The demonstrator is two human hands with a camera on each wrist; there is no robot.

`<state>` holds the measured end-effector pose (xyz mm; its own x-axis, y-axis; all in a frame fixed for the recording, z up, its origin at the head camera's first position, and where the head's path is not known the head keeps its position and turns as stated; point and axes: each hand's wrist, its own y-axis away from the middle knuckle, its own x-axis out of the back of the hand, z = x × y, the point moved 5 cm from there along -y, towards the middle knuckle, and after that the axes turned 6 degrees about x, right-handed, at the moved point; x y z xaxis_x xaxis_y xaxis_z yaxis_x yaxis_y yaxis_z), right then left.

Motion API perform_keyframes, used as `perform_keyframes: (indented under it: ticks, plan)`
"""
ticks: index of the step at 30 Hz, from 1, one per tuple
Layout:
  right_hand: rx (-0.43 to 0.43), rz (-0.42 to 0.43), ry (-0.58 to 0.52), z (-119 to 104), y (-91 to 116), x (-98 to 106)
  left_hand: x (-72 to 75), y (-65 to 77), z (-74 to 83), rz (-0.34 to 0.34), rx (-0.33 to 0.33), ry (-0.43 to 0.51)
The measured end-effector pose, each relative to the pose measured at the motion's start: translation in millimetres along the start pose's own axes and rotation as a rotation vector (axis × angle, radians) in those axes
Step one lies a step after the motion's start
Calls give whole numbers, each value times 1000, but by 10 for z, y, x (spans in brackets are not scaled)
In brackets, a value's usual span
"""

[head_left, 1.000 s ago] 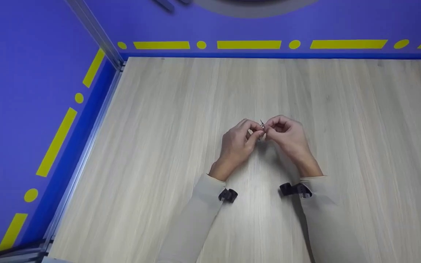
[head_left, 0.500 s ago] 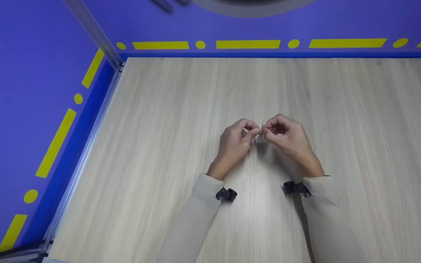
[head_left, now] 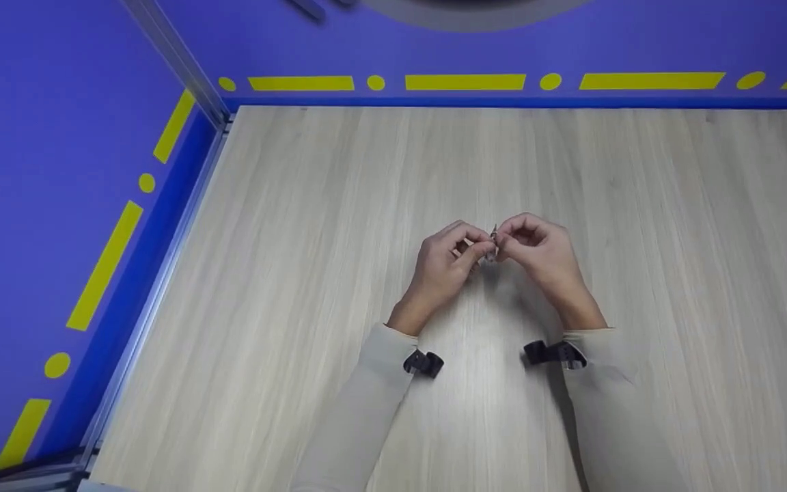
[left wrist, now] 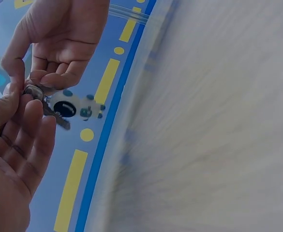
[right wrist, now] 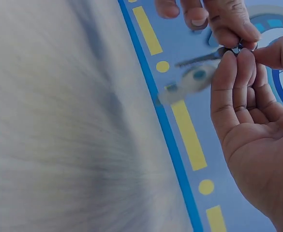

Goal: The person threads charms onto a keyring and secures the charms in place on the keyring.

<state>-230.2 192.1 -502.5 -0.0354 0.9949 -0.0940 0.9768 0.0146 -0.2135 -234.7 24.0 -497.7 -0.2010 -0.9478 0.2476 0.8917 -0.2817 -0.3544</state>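
Note:
A small metal key ring (left wrist: 33, 91) is between the two hands, just above the table. From it hang a metal key (right wrist: 197, 61) and a small white astronaut-like charm (left wrist: 65, 108) with a dark visor and teal patches. My left hand (head_left: 443, 263) pinches the ring between thumb and index finger. On the other side, my right hand (head_left: 542, 256) pinches at the same spot with thumb and curled index finger. Fingertips of both hands nearly meet and hide much of the ring. In the right wrist view the charm is blurred.
A light wood-grain table (head_left: 298, 273) spreads beneath the hands. Blue panels with yellow marks (head_left: 465, 83) stand at its back and left, meeting at a metal corner post (head_left: 178, 61). Black wrist cameras (head_left: 424, 363) sit on both grey sleeves.
Both hands stay almost in place, shifting by small amounts at the ring. The left fingertips drew back slightly half a second ago and are closer to the right ones again now.

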Motion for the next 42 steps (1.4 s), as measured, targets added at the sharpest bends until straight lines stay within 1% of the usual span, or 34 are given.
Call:
perform_keyframes:
  ticks: [3,6,11,13,14,16,18,20,23,25,27,29,34,37,42]
  plan:
    - [21,-16,36,-11,-2,-10,8,0,0,7,-1,-34]
    - [49,-28,93,-36,-2,-16,16,1,-1,4,30,-54]
    - [105,-65,228,-80,11,-20,31,6,-24,-10,138,-47]
    - [120,-76,271,-85,15,-17,33,9,-41,-15,186,-24]
    - [122,-75,280,-86,17,-16,33,11,-47,-16,205,-9]
    - [112,-59,264,-72,14,-8,29,11,-59,-18,228,35]
    - [82,-31,199,-44,8,0,18,5,-64,-18,220,74]
    - [46,4,98,-12,2,5,8,0,-55,-23,185,94]
    - [-3,39,-33,29,-2,3,-1,-6,-38,-21,114,91]
    - [-18,45,-76,34,-1,-11,2,-7,-23,-13,66,67]
    - [-19,37,-78,33,1,-23,8,-6,-12,2,38,36]
    - [-6,24,-56,23,1,-31,14,-3,-1,16,23,-3]
    - [47,-4,47,-10,2,-28,21,5,5,35,32,-62]
    - [69,-10,81,-34,7,-27,23,4,6,34,40,-62]
    - [61,0,70,-38,7,-29,10,0,-10,17,87,-39]
